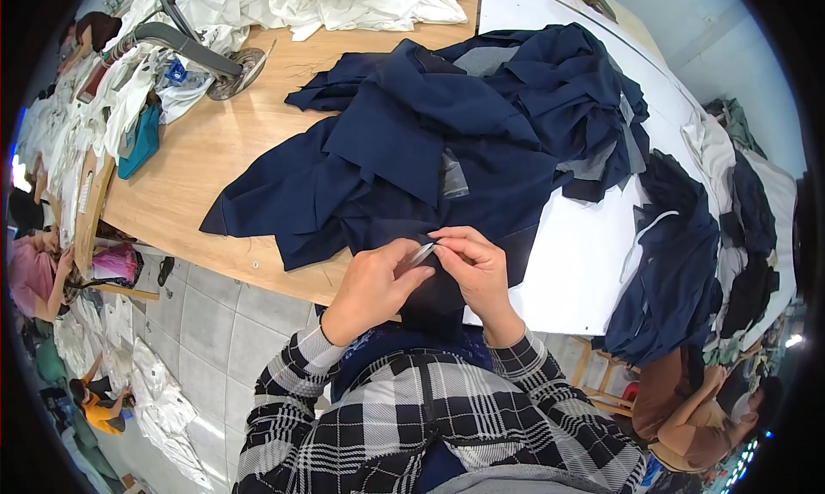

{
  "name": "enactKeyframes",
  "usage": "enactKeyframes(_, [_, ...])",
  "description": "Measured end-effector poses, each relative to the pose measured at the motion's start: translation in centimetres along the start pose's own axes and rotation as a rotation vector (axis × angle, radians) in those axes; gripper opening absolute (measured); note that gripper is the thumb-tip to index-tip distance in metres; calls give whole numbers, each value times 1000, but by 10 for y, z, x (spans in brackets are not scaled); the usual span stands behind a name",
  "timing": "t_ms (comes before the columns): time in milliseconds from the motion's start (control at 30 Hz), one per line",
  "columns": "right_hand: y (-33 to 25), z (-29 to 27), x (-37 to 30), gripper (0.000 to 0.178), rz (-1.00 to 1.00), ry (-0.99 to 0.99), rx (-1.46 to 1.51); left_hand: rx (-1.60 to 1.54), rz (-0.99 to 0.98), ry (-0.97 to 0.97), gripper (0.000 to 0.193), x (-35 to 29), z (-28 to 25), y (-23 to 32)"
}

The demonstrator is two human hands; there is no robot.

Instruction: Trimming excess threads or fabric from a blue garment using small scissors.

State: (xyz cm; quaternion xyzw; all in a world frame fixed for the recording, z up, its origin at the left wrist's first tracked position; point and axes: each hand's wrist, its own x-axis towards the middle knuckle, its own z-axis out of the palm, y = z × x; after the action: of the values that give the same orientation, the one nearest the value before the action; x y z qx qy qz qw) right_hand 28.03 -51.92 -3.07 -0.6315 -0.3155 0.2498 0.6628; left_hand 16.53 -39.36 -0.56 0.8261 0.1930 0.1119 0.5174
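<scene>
Navy fabric pieces lie heaped across the table in front of me, one part hanging over the front edge toward my lap. My left hand is closed with thumb and index finger on a small silvery, pointed thing, whose kind is too small to tell. Close beside it, my right hand pinches at the tip of that thing and the dark cloth edge. Both hands meet over the table's front edge. A small clear plastic piece rests on the heap.
White cloth is piled at the back. A black stand with a round base and a teal pouch are at the left. More navy cloth hangs at the right, near a person in brown. Other people sit at far left.
</scene>
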Motion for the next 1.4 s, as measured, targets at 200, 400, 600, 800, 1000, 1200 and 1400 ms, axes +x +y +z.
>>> enactKeyframes(200, [-1,0,0,10,34,5,-21,-3,-5,1,24,0,0,0])
enactKeyframes(400, [1,0,-1,10,-2,12,-19,-13,7,13,24,0,2,-1])
enactKeyframes(600, [-1,1,-2,11,-36,23,-64,-10,3,9,24,-1,2,1])
enactKeyframes(800, [3,1,-2,10,-46,28,-53,-67,-28,4,22,-2,6,-3])
enactKeyframes(1000, [5,4,-2,9,9,63,80,-87,-19,6,23,-2,6,-3])
enactKeyframes(1200, [7,3,-4,8,-50,53,-69,-75,-43,-11,24,-3,6,-2])
enactKeyframes(1400, [11,6,-5,9,-141,42,-61,-61,-69,-17,24,-2,5,-3])
